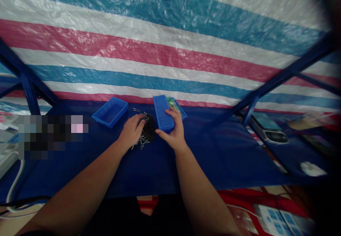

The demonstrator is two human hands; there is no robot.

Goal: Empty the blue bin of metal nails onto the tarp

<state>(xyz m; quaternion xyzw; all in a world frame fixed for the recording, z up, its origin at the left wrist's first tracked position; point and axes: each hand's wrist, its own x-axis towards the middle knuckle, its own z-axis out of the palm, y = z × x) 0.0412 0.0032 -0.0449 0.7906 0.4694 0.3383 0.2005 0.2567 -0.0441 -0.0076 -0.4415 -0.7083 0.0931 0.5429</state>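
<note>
My left hand (132, 128) rests at the left side of a heap of thin black-and-silver metal pieces (148, 129), perhaps screws or pins. Its fingers stretch over the heap, thumb apart from them, and it grips nothing that I can see. Just right of the heap, my right hand (175, 131) is closed on a blue plastic bin (163, 113), which is tipped up with its ribbed face towards me. Partly hidden behind this bin stands another blue bin (183, 113) holding green-and-clear small bags (173, 102). The tilted bin's inside is hidden from me.
An open blue bin (110, 111) sits left of the heap on the blue tabletop (218, 150). A digital scale (274, 134) lies at the right, beyond a blue metal frame (266, 83). Striped sheeting (160, 47) hangs behind. A white cable (16, 182) runs at the left.
</note>
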